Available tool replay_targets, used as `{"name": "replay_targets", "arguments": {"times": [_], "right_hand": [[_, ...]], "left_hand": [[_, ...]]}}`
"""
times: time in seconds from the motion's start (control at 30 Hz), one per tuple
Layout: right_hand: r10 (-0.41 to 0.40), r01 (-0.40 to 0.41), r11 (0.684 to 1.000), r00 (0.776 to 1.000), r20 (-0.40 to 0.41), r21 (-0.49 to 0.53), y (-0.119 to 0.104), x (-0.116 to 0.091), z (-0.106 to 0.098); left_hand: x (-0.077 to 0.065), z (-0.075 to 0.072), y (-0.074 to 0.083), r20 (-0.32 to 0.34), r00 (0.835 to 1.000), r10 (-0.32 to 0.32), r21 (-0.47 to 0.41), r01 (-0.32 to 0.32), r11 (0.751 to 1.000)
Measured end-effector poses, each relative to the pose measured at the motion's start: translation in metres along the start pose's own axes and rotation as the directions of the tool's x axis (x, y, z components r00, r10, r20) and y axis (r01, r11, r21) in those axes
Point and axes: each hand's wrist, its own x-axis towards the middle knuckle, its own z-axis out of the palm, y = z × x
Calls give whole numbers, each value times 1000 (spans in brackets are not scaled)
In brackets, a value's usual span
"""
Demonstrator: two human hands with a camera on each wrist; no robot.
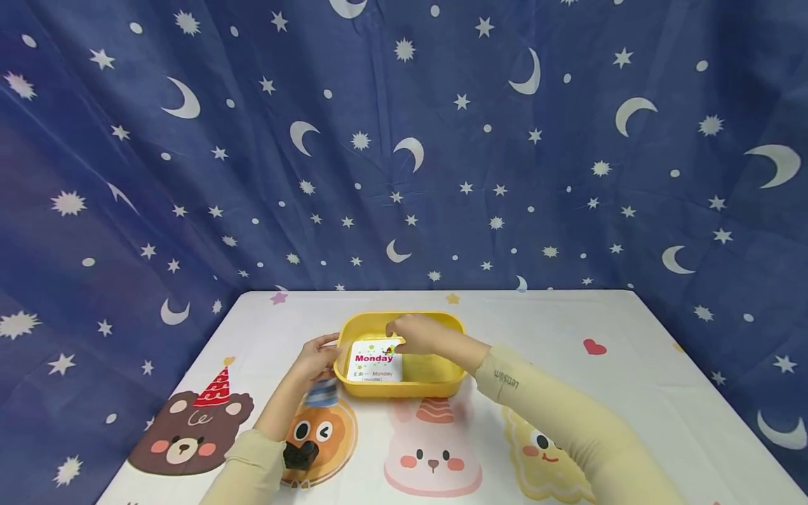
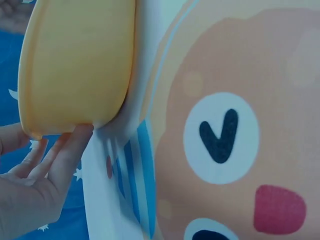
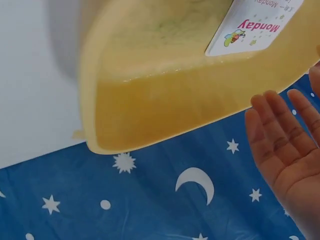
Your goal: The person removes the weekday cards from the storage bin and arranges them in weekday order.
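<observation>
A yellow tray [image 1: 413, 390] with rounded corners stands on the table. In its left half lies a white card [image 1: 376, 369] printed "Monday", with a small cartoon picture at its upper right. My left hand [image 1: 318, 359] holds the tray's left end; in the left wrist view, fingers [image 2: 75, 145] touch its outer wall and the thumb is near the rim. Over the tray, just right of the card, is my right hand [image 1: 418, 334]. The right wrist view shows its palm and loosely extended fingers [image 3: 282, 130], with nothing visible in them.
A white tablecloth [image 1: 536, 315] with cartoon animals and party hats covers the table. Behind it hangs a dark blue curtain [image 1: 353, 231] with moons and stars. A small black object [image 1: 300, 456] shows beside the left sleeve.
</observation>
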Motion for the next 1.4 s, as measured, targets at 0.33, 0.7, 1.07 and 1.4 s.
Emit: {"name": "replay_targets", "arguments": {"times": [0.33,0.7,1.07,1.4], "right_hand": [[59,-68,994,993,99,89,13,33,10],[195,-171,978,949,247,-115,37,65,40],[203,-153,970,938,280,-190,30,72,44],[246,-160,944,925,291,-289,19,73,46]], "left_hand": [[2,2,-3,-25,999,-28,3,29,1000],[0,3,-4,-13,999,-39,2,39,999],[1,0,0,-8,999,-34,-14,34,999],[1,-1,0,-5,999,-37,-10,37,999]]}}
